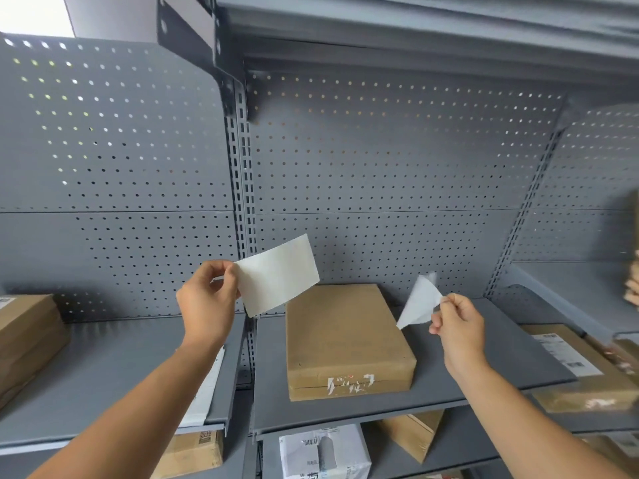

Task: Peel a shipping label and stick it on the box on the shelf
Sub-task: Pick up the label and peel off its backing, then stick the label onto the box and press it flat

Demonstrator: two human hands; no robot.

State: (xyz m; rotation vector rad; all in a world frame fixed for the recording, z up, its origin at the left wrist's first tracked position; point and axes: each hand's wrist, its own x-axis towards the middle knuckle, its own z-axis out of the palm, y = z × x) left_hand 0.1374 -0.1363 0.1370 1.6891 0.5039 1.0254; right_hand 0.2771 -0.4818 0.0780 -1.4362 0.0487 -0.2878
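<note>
A flat brown cardboard box [345, 340] lies on the grey middle shelf [484, 382], with torn white label scraps on its front face. My left hand [207, 302] pinches the corner of a flat white rectangular sheet [276, 274], held up just left of and above the box. My right hand [456, 323] pinches a second, curled white sheet [420, 300] to the right of the box, above the shelf. The two sheets are apart. I cannot tell which one is the label and which the backing.
Grey perforated back panels and upright posts [242, 167] stand behind the shelves. Brown boxes sit at the far left [27, 340] and at the right, one labelled [581, 368]. Parcels fill the lower shelf [325, 451]. An upper shelf overhangs. Another person's hand [632, 288] shows at the right edge.
</note>
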